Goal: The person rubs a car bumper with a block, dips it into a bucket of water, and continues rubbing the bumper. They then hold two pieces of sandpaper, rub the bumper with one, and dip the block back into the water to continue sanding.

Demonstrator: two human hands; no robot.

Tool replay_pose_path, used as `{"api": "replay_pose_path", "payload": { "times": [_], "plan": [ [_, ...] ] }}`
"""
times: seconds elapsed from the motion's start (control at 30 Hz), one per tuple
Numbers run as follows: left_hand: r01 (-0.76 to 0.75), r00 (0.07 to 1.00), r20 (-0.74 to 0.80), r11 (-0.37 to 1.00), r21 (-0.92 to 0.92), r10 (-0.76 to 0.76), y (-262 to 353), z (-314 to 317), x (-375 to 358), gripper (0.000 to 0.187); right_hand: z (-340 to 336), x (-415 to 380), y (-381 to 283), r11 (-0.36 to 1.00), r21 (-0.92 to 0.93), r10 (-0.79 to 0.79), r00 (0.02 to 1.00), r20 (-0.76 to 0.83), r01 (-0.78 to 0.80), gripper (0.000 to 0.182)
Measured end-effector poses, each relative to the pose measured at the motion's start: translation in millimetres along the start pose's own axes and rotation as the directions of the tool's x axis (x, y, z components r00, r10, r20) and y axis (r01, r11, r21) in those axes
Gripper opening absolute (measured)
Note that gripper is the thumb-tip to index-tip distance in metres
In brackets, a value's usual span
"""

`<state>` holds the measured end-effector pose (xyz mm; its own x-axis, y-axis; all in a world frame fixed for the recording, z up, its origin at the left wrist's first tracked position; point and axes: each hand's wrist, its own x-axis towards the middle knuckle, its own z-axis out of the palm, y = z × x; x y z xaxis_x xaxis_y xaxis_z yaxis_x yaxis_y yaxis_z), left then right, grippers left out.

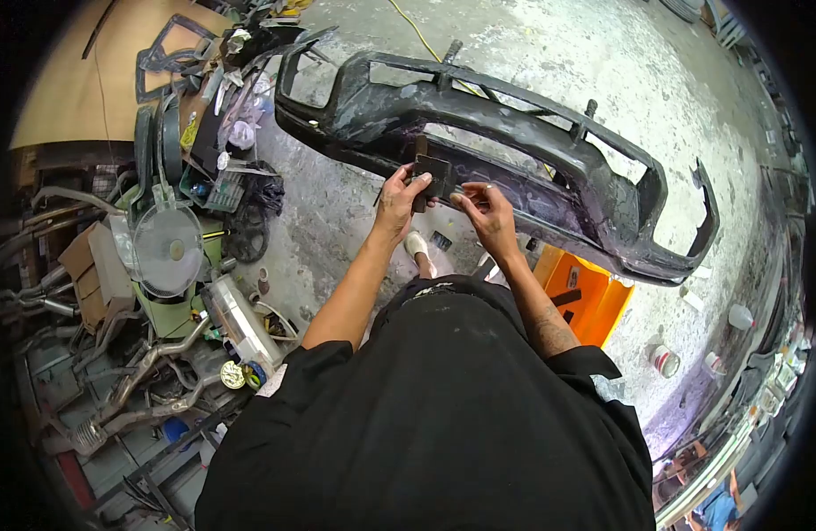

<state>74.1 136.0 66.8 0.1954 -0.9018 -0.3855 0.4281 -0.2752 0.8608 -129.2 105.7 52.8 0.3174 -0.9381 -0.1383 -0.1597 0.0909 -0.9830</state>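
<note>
My left hand is closed around a small dark, flat, square piece, its thumb pressed on the face. Behind that piece a narrow brown strip sticks up, apparently in the same grip. Just to the right, my right hand has its thumb and fingers curled together close to the piece's edge; whether anything is pinched there is too small to see. Beyond both hands lies a large black vehicle bumper with scuffed grey patches.
An orange bin stands by my right forearm. At the left are a round fan, a cardboard box and metal exhaust pipes. A jar sits on the stained concrete floor at the right. A yellow cable runs behind the bumper.
</note>
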Motion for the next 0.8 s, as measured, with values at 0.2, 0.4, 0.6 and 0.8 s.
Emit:
{"api": "replay_pose_path", "payload": {
  "times": [0.2, 0.4, 0.6, 0.8],
  "plan": [
    [0.046, 0.995, 0.079, 0.994, 0.1, -0.054, -8, 28, -10, 0.041, -2, -7, 4, 0.84, 0.477, 0.269, 0.962, 0.053, -0.261, 0.035],
    [-0.004, 1.0, 0.019, 0.981, 0.196, 0.001, -9, 19, -6, 0.038, -19, -9, 12, 0.724, 0.609, 0.39, 0.92, 0.027, -0.324, 0.031],
    [0.007, 0.998, 0.058, 0.988, 0.155, -0.016, -3, 6, -10, 0.041, -29, -12, 13, 0.627, 0.683, 0.398, 0.908, 0.132, -0.374, 0.026],
    [-0.03, 0.991, 0.135, 0.957, 0.289, -0.01, -9, 37, -25, 0.04, -20, -15, 11, 0.664, 0.656, 0.354, 0.924, 0.147, -0.359, 0.029]
  ]
}}
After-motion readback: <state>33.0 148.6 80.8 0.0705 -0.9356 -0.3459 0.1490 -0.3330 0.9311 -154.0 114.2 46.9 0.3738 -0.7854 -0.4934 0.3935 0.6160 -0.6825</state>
